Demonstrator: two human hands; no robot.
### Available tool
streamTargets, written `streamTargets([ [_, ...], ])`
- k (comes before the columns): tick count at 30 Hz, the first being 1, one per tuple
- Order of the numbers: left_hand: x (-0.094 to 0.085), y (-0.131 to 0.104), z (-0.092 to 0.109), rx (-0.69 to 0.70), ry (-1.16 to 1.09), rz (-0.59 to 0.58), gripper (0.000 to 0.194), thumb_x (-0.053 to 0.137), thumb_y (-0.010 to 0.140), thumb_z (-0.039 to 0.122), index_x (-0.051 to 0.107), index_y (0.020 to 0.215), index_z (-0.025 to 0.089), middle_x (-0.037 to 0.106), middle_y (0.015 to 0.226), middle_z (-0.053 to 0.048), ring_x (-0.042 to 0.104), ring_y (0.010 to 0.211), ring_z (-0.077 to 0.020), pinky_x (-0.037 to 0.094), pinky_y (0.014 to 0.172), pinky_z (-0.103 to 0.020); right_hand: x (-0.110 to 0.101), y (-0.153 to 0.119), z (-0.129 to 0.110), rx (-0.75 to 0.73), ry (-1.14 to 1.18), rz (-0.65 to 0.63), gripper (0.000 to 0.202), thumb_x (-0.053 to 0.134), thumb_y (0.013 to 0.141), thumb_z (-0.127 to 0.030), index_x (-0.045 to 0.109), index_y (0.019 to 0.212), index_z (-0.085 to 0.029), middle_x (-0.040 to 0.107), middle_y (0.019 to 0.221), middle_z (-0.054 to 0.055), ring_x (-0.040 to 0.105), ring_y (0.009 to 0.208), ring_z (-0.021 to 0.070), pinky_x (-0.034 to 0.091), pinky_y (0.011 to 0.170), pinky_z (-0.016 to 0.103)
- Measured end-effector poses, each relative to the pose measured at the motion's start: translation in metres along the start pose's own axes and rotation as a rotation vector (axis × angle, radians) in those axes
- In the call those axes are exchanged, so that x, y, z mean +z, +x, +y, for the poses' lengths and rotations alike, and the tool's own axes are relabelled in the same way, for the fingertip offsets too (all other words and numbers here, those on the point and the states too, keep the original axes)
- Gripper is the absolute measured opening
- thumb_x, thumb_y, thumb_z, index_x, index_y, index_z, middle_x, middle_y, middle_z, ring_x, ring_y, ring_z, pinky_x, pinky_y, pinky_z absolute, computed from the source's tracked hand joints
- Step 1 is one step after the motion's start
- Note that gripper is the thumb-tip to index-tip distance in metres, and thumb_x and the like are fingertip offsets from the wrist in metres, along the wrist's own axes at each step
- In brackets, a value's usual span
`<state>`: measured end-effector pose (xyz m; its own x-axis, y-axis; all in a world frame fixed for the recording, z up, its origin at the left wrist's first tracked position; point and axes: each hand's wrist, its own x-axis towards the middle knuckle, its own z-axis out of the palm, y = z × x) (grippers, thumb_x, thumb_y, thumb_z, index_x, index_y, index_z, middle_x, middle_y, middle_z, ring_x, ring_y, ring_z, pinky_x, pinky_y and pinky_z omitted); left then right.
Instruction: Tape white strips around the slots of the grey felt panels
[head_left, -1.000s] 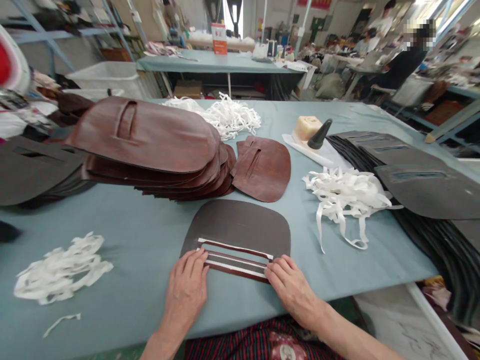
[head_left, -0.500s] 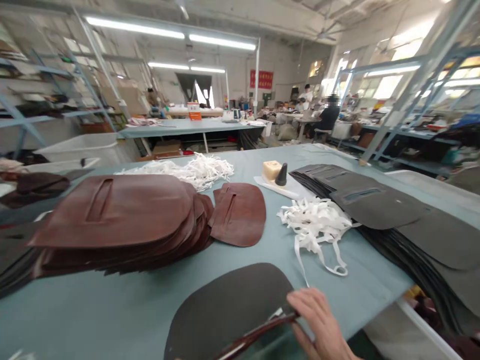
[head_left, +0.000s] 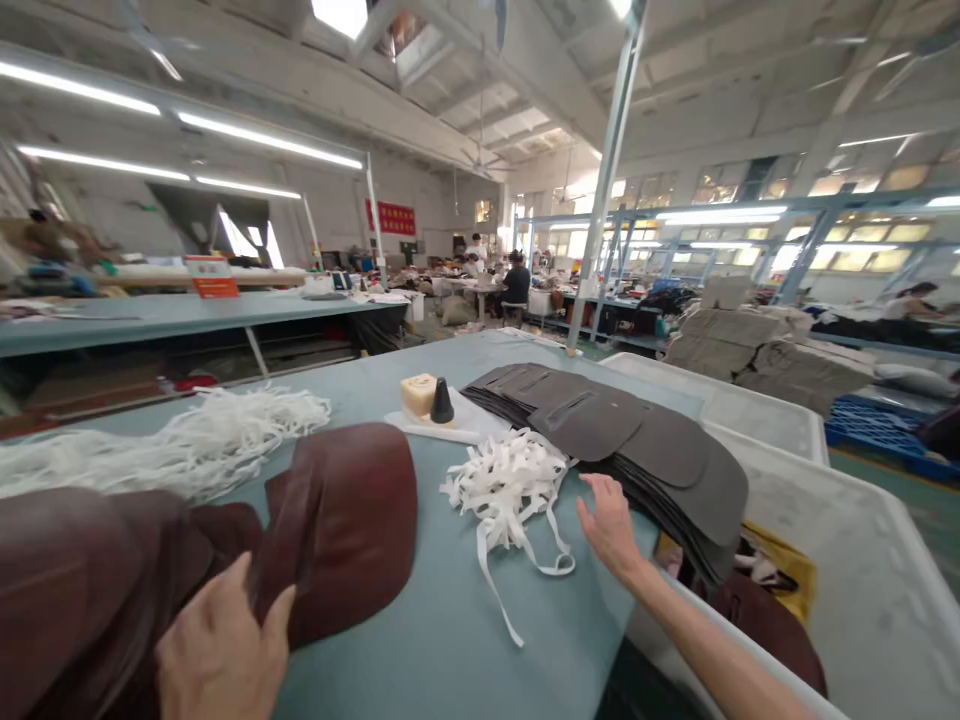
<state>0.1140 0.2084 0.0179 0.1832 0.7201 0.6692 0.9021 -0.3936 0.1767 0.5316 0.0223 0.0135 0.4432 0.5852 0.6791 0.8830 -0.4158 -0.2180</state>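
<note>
My left hand (head_left: 225,640) is at the lower left with thumb and forefinger apart, at the near edge of a brown leather panel (head_left: 360,530). Motion smears that panel, and whether the fingertips touch it I cannot tell. To its left spreads a stack of brown leather panels (head_left: 67,590), partly behind the hand. My right hand (head_left: 609,525) reaches forward, fingers apart and holding nothing. It is between a heap of white tape strips (head_left: 510,485) and a stack of dark grey panels (head_left: 675,480), the upper ones with a slot.
A yellowish block (head_left: 418,395) and a black cone (head_left: 442,402) stand on a white sheet behind the tape. More white strips (head_left: 165,450) lie at the back left. White bins (head_left: 847,560) adjoin the table's right side. People sit farther back.
The view has swung right. The dark panel with a brown face has left my right hand, which now reaches toward the grey stack. My left hand has come into view beside the brown panel.
</note>
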Motion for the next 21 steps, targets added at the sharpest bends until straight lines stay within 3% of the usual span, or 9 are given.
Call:
streamTargets([
  [3, 0.013, -0.029, 0.022, 0.196, -0.026, -0.258, 0.036, 0.036, 0.086, 0.022, 0.054, 0.117, 0.016, 0.060, 0.105, -0.013, 0.058, 0.092, -0.0272, 0.047, 0.075, -0.040, 0.011, 0.034, 0.030, 0.049, -0.078, 0.006, 0.040, 0.047, 0.077, -0.011, 0.053, 0.117, -0.013, 0.056, 0.114, 0.016, 0.048, 0.106, 0.0272, 0.041, 0.083, 0.041],
  [6, 0.031, -0.043, 0.021, 0.229, -0.104, -0.500, 0.037, 0.035, 0.079, 0.005, 0.061, 0.101, 0.019, 0.062, 0.094, -0.008, 0.059, 0.080, -0.0191, 0.046, 0.073, -0.032, 0.017, 0.060, 0.044, 0.042, -0.118, -0.007, 0.047, 0.047, 0.072, -0.004, 0.055, 0.118, -0.012, 0.055, 0.121, 0.018, 0.045, 0.112, 0.0276, 0.036, 0.087, 0.040],
  [10, 0.056, -0.025, 0.008, 0.186, -0.204, -0.459, 0.033, 0.034, 0.082, 0.008, 0.061, 0.100, 0.016, 0.062, 0.103, -0.010, 0.058, 0.091, -0.0206, 0.046, 0.085, -0.036, 0.013, 0.087, 0.052, 0.054, -0.123, 0.009, 0.030, 0.046, 0.076, -0.004, 0.066, 0.097, -0.013, 0.064, 0.104, 0.017, 0.052, 0.101, 0.0255, 0.034, 0.081, 0.037],
  [13, 0.065, -0.013, 0.011, 0.119, -0.340, -0.382, 0.029, 0.039, 0.084, 0.019, 0.061, 0.102, 0.015, 0.059, 0.116, -0.012, 0.056, 0.106, -0.0241, 0.043, 0.096, -0.043, -0.006, 0.102, 0.047, 0.086, -0.107, 0.085, 0.026, 0.040, 0.087, -0.013, 0.065, 0.091, -0.011, 0.065, 0.092, 0.016, 0.055, 0.089, 0.0239, 0.035, 0.079, 0.038],
  [15, 0.059, -0.016, 0.023, 0.055, -0.494, -0.395, 0.028, 0.047, 0.083, 0.032, 0.062, 0.101, 0.017, 0.058, 0.119, -0.012, 0.054, 0.113, -0.0261, 0.041, 0.100, -0.046, -0.028, 0.099, 0.028, 0.067, -0.080, 0.131, 0.030, 0.036, 0.092, -0.019, 0.064, 0.099, -0.011, 0.065, 0.096, 0.015, 0.055, 0.091, 0.0229, 0.036, 0.082, 0.038],
  [17, 0.042, -0.027, 0.038, -0.036, -0.719, -0.533, 0.038, 0.052, 0.081, 0.046, 0.061, 0.106, 0.019, 0.059, 0.119, -0.011, 0.054, 0.114, -0.0268, 0.043, 0.099, -0.047, -0.051, 0.079, -0.012, -0.044, -0.011, 0.143, 0.029, 0.037, 0.094, -0.023, 0.061, 0.109, -0.015, 0.064, 0.103, 0.012, 0.055, 0.097, 0.0209, 0.038, 0.085, 0.036],
  [19, 0.014, -0.040, 0.049, -0.151, -1.025, -0.790, 0.054, 0.045, 0.083, 0.059, 0.055, 0.119, 0.021, 0.058, 0.124, -0.012, 0.057, 0.114, -0.0264, 0.049, 0.093, -0.045, -0.071, 0.039, -0.071, -0.354, 0.188, 0.131, 0.030, 0.041, 0.092, -0.019, 0.058, 0.117, -0.016, 0.063, 0.101, 0.011, 0.055, 0.094, 0.0208, 0.042, 0.082, 0.035],
  [21, -0.018, -0.053, 0.048, -0.290, -1.322, -0.962, 0.071, 0.022, 0.085, 0.070, 0.048, 0.130, 0.021, 0.055, 0.130, -0.014, 0.057, 0.115, -0.0271, 0.052, 0.087, -0.044, -0.086, -0.018, -0.142, -0.602, 0.312, -0.001, 0.034, 0.039, 0.091, -0.014, 0.057, 0.120, -0.016, 0.064, 0.097, 0.011, 0.056, 0.087, 0.0208, 0.043, 0.077, 0.036],
])
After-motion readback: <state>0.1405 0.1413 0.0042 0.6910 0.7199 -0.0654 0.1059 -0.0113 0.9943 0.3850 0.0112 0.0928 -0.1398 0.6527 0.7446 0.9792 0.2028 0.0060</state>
